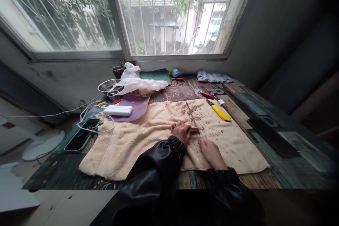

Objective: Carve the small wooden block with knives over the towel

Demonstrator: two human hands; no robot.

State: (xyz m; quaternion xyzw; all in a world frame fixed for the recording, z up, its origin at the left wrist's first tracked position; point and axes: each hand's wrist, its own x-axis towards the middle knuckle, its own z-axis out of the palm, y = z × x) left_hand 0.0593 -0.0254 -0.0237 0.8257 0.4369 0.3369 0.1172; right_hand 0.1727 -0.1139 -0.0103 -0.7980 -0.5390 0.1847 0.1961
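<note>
My left hand (181, 132) is closed around a small brown piece of wood (194, 130), whose end sticks out to the right of the fingers. In my right hand (212, 153) is the handle end of a long, thin, dark file (190, 111). Its blade points away from me and crosses the end of the wood, seeming to touch it. Both hands rest low over a beige towel (148, 141), where brown shavings (209, 127) lie scattered around the file. A yellow-handled utility knife (221, 112) lies on the towel beyond my right hand.
Beyond the towel lie a red-handled tool (207, 95), a green cutting mat (156, 76) and a white plastic bag (144, 84). At left are a white power strip (118, 110), a cable and a phone (82, 136). A dark phone-like slab (272, 137) lies at right.
</note>
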